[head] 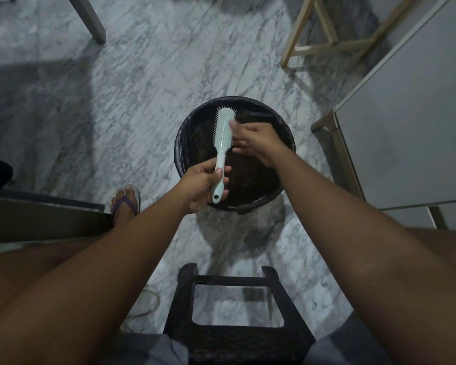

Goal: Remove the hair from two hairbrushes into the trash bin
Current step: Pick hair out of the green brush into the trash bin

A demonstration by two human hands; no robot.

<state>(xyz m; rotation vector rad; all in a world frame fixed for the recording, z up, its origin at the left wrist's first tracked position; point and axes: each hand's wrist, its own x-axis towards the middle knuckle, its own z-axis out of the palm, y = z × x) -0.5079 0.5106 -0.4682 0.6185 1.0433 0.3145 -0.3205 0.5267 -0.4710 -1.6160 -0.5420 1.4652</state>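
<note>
The left hand (203, 184) is closing around the handle of the pale green hairbrush (221, 146), holding it over the near-left part of the black-lined trash bin (187, 133). The brush's long axis is running from the bin's near rim up toward its centre, head farthest from the person. The right hand (258, 140) is touching the head's right edge above the bin's centre, fingers curled loosely; whether hair is pinched cannot be told. The right hand is nearer the bristles.
</note>
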